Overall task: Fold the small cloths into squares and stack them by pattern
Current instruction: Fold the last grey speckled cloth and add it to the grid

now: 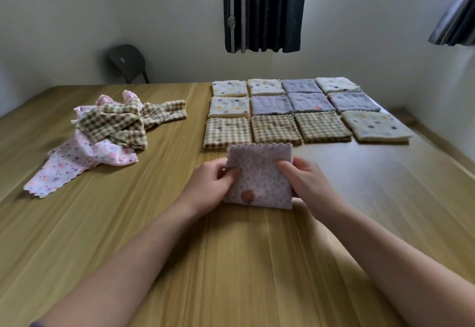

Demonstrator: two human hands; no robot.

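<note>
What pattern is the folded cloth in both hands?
The folded cloth is pale pink with small dots; head view.

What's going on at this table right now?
A person is folding small cloths. The left hand and right hand each grip one side of a pink dotted cloth, already folded to a square, over the table. Beyond it, folded squares lie in rows: cream dotted, grey and checked. A heap of unfolded cloths lies on the left.
</note>
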